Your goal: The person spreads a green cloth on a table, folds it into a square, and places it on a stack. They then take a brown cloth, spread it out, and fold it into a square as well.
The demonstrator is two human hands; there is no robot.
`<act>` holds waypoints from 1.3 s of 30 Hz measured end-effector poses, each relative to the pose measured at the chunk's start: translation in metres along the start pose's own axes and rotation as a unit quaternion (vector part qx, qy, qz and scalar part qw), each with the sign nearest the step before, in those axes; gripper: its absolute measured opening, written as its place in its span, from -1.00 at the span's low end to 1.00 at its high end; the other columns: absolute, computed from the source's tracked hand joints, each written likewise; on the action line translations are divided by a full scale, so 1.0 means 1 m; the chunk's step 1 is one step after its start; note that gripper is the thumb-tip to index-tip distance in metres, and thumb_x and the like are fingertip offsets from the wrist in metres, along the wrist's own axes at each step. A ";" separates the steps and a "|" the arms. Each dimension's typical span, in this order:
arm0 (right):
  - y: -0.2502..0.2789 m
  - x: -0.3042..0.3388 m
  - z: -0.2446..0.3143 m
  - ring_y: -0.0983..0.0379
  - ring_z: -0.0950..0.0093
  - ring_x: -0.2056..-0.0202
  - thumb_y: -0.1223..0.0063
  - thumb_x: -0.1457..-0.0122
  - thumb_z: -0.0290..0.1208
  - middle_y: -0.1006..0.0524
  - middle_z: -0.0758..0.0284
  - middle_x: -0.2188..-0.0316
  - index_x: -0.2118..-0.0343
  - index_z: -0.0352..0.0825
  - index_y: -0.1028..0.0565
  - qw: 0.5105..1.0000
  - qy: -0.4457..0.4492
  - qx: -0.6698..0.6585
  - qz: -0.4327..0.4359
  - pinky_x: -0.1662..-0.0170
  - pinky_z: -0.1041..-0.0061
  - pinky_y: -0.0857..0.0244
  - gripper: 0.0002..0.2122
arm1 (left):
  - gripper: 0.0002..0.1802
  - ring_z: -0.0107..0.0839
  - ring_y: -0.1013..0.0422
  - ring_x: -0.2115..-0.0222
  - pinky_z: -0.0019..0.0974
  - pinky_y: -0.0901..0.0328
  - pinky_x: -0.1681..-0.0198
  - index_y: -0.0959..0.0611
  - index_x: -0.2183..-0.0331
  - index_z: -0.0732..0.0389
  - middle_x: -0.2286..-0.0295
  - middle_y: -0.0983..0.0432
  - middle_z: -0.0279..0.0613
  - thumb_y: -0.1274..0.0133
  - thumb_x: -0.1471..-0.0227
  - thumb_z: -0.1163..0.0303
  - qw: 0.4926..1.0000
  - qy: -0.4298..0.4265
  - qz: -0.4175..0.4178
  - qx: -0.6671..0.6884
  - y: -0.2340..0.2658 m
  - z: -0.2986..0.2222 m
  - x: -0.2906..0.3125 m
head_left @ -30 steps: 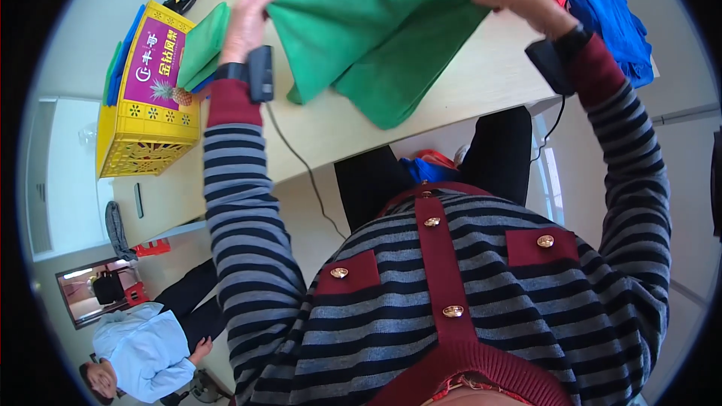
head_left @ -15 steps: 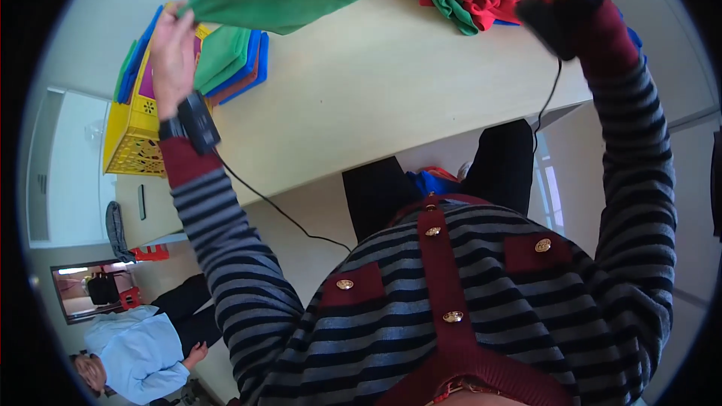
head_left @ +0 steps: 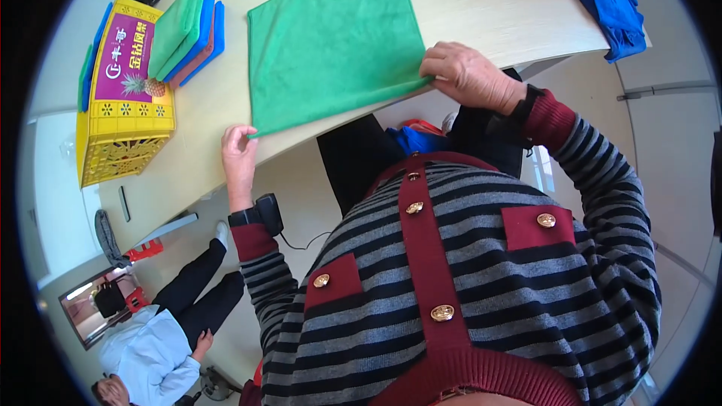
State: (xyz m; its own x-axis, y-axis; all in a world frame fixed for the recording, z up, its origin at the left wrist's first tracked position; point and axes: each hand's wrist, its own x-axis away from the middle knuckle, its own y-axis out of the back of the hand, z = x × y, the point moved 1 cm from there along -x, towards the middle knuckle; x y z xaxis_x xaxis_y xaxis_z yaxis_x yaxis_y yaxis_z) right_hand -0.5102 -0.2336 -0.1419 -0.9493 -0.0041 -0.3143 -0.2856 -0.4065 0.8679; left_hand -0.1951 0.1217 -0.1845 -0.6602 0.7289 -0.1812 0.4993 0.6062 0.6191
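Crate [head_left: 124,146], one and yellow, is standing at the left, with one stack [head_left: 177,30] of at least four folded cloths lying just to its right. One left hand [head_left: 239,156], reaching forward, is pinching the near left corner of one green cloth [head_left: 331,45], which is lying spread flat along the near edge of the table [head_left: 519,15]. One right hand [head_left: 477,79], palm down and angled inward, is pinching the near right corner, while one blue cloth [head_left: 604,7] is draping over the table's right end.
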 end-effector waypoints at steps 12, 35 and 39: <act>0.003 -0.075 0.024 -0.48 0.15 0.15 -0.10 -0.18 -0.43 -0.54 0.16 0.26 0.14 -0.34 -0.49 0.966 -0.039 -0.222 0.126 0.06 0.27 -0.37 -0.79 | -0.76 -0.33 -0.46 0.35 -0.25 -0.37 0.15 -0.62 0.36 0.27 0.45 -0.53 -0.16 0.05 0.11 0.70 0.978 -0.027 -0.137 -0.152 0.037 0.036 -0.061; -0.041 -0.132 -0.107 0.11 0.08 -0.39 0.06 -0.26 -0.24 -0.07 0.10 -0.37 -0.33 -0.35 -0.12 0.988 -0.020 0.114 0.100 -0.40 0.10 0.25 -0.39 | -0.31 0.00 0.05 -0.33 0.19 0.17 -0.35 -0.35 -0.23 0.15 -0.29 -0.04 0.06 0.02 -0.19 -0.01 0.958 0.010 -0.048 -0.284 -0.117 -0.102 -0.008; -0.044 -0.121 -0.113 0.10 0.07 -0.38 0.08 -0.28 -0.25 -0.07 0.07 -0.36 -0.33 -0.36 -0.11 0.989 -0.038 0.122 0.081 -0.39 0.11 0.22 -0.40 | -0.31 -0.01 0.06 -0.33 0.20 0.18 -0.35 -0.34 -0.25 0.11 -0.30 -0.04 0.04 0.05 -0.20 -0.03 0.955 0.003 -0.039 -0.295 -0.110 -0.097 -0.012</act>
State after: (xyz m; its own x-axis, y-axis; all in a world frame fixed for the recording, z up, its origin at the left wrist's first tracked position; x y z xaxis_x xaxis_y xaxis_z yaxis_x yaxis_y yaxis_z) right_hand -0.3675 -0.3182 -0.1853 -0.9896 0.0212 -0.1425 -0.1440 -0.1743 0.9741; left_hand -0.2963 0.0151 -0.1766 -0.6867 0.6861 -0.2402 0.0475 0.3721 0.9270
